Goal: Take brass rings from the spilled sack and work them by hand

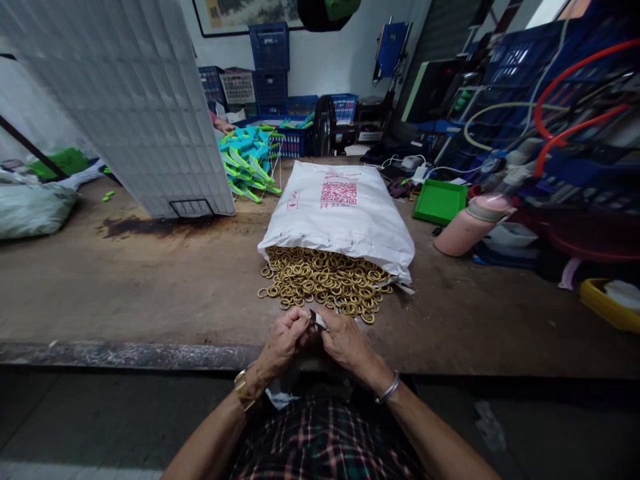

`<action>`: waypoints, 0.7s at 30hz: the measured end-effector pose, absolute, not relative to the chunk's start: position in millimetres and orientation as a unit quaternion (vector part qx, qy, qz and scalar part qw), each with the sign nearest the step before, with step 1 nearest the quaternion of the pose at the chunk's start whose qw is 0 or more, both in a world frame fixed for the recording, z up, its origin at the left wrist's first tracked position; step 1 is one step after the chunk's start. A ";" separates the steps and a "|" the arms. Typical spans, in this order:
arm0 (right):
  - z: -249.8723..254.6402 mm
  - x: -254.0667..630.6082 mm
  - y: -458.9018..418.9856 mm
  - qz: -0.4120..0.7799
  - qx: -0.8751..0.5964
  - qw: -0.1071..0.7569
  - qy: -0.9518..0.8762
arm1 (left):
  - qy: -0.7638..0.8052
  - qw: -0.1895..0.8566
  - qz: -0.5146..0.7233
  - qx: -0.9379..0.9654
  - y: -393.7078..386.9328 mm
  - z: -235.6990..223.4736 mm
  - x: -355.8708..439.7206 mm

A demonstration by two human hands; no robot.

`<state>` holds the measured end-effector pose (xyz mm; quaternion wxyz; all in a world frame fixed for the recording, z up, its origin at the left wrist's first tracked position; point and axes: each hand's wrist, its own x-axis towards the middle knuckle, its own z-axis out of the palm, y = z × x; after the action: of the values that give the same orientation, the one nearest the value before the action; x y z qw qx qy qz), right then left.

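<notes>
My left hand (286, 340) and my right hand (344, 339) meet at the near edge of the wooden table (150, 287), fingers pinched together on a small dark and pale piece (317, 319) held between them. Just beyond my fingers lies a heap of brass-coloured rings (325, 280), spilling from the open mouth of a white sack (340, 210) with red print. A gold watch is on my left wrist and a silver bangle on my right.
A white ribbed panel (135, 100) leans at the back left. Turquoise and green plastic parts (250, 163) are piled behind it. A green tray (440, 201), a pink bottle (470, 227), red hoses and blue crates stand to the right; another person's hand (223, 125) shows far back.
</notes>
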<state>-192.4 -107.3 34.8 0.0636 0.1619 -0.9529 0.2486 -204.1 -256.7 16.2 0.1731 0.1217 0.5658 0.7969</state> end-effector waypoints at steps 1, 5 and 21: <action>33.9 -193.4 -106.3 0.257 0.162 0.060 -0.951 | 0.563 0.174 0.799 0.122 -256.7 16.7 -204.1; 29.0 -200.4 -101.4 0.310 0.116 0.053 -0.942 | 0.532 0.178 0.821 0.108 -256.5 24.6 -203.3; 32.6 -197.7 -123.0 0.712 0.003 -0.177 -0.679 | 0.465 0.230 0.854 0.031 -261.0 31.7 -201.0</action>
<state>-197.7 -123.0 32.6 -0.1772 0.0034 -0.6791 0.7124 -201.0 -261.0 31.7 0.2298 0.0306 0.4655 0.8542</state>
